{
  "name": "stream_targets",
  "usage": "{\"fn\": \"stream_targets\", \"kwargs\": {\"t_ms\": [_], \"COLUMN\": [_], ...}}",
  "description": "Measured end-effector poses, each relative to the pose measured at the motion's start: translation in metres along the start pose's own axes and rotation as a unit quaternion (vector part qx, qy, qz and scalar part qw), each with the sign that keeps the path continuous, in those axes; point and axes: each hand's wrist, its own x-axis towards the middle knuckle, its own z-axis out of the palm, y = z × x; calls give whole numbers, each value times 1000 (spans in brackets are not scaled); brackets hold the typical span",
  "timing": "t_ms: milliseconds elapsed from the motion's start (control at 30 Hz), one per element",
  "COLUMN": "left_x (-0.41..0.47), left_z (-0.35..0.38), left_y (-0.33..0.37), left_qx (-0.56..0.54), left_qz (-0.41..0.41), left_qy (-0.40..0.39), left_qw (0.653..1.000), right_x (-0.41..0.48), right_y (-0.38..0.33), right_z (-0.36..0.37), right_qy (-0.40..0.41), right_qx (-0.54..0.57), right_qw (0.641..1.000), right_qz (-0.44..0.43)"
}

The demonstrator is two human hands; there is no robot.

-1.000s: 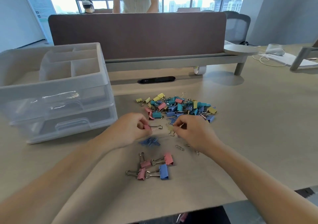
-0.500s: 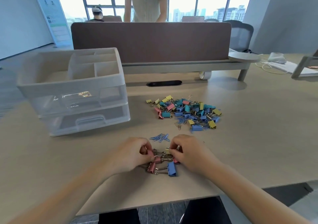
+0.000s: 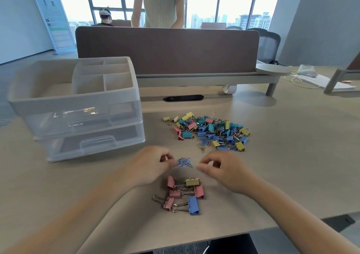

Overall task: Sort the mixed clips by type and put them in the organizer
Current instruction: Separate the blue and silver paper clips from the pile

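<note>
My left hand and right hand hang low over the surface, either side of a small bunch of blue paper clips. The left fingers are curled, with their tips at the bunch's left edge. Blur there stops me telling whether they pinch a clip or only touch it. The right fingers are loosely curled, thumb pointing at the bunch, with nothing visible in them.

Just nearer me lies a sorted group of binder clips: pink, one yellow, one blue. The mixed pile sits farther back, its tangle too dense to count. The organizer stands to the left. Something gold glints through its clear upper drawer, too faint to identify. Both forearms are cut off by the frame.
</note>
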Motion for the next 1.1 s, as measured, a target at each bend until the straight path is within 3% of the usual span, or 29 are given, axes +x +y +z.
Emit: {"fn": "stream_targets", "kwargs": {"t_ms": [100,200,367,833,1100], "left_x": [27,56,91,100,98], "left_z": [4,12,28,43,42], "left_y": [4,10,4,1,14], "left_qx": [5,30,73,55,50], "left_qz": [18,41,44,69,72], "left_qy": [7,-13,-26,-17,-45], "left_qw": [1000,999,996,996,995], "right_x": [20,36,58,52,31], "right_y": [17,27,30,37,45], "right_z": [-8,-12,-5,-1,-13], "right_qy": [53,30,5,-20,-55], "right_qx": [-102,-197,-256,-274,-218], "right_qw": [993,980,967,955,973], "right_qz": [34,28,-7,-108,-58]}}
